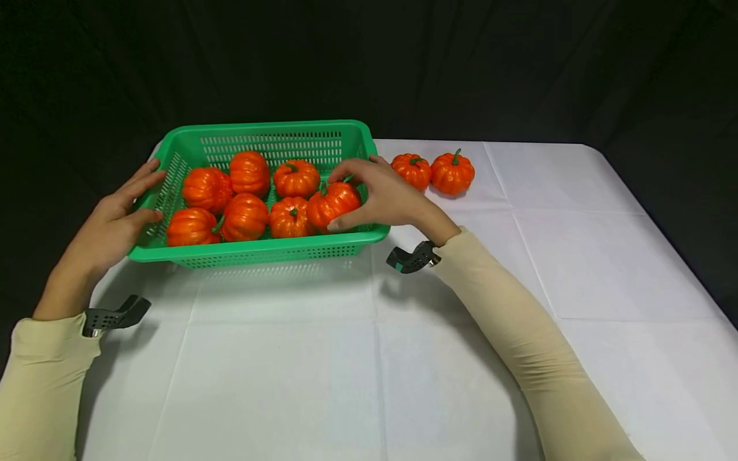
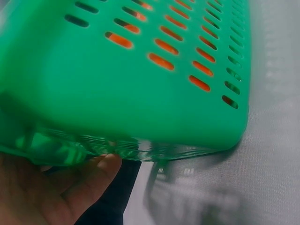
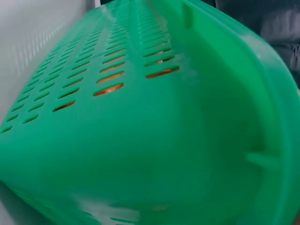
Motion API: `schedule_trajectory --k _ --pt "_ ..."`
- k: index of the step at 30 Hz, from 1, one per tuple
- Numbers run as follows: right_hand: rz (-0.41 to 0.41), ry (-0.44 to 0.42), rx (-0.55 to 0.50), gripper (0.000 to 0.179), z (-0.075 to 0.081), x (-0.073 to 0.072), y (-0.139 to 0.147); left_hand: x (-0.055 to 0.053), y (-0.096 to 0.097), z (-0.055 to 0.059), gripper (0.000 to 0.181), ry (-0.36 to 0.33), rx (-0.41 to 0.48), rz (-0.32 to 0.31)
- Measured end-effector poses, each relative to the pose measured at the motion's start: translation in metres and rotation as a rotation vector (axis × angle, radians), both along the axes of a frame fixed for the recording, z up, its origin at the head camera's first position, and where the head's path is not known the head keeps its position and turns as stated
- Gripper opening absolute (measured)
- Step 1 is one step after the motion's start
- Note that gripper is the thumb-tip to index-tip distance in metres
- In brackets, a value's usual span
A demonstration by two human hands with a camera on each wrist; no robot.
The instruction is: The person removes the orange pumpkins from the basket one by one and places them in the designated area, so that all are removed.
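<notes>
A green plastic basket (image 1: 271, 250) with slotted walls stands on the white-covered table, several small orange pumpkins (image 1: 245, 218) inside it. My left hand (image 1: 112, 224) grips the basket's left end, its fingertips over the rim. In the left wrist view, part of that hand (image 2: 89, 183) shows below the rim, against the outer wall. Reaching over the right end, my right hand (image 1: 383, 195) holds a pumpkin (image 1: 333, 206) between thumb and fingers, inside the basket at the front right corner. The right wrist view shows mostly the basket's outer wall (image 3: 140, 140); that hand's fingers are hidden there.
Two more pumpkins lie on the table right of the basket: one (image 1: 412, 169) partly behind my right hand, the other (image 1: 453, 173) beside it. White cloth (image 1: 277, 378) covers the table in front. A black curtain (image 1: 403, 64) hangs behind.
</notes>
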State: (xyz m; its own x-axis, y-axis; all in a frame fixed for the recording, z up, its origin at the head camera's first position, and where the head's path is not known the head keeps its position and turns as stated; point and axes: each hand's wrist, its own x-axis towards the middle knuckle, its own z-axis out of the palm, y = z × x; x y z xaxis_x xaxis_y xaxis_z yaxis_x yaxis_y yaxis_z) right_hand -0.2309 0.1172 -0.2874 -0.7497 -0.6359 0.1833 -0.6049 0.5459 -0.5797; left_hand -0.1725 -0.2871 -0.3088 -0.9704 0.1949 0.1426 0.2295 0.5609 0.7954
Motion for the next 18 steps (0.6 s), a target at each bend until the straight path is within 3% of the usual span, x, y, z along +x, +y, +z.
schedule_trajectory --k 8,14,18 --pt "0.050 -0.192 -0.220 0.064 0.009 0.003 0.010 0.000 -0.001 0.000 0.054 -0.006 0.008 -0.001" --pt "0.087 -0.194 -0.365 0.072 0.030 0.020 0.019 0.001 -0.001 -0.001 0.054 -0.004 0.001 0.000" --pt "0.090 -0.197 -0.445 0.068 0.034 0.024 0.029 0.002 -0.001 0.000 0.054 -0.001 -0.005 0.004"
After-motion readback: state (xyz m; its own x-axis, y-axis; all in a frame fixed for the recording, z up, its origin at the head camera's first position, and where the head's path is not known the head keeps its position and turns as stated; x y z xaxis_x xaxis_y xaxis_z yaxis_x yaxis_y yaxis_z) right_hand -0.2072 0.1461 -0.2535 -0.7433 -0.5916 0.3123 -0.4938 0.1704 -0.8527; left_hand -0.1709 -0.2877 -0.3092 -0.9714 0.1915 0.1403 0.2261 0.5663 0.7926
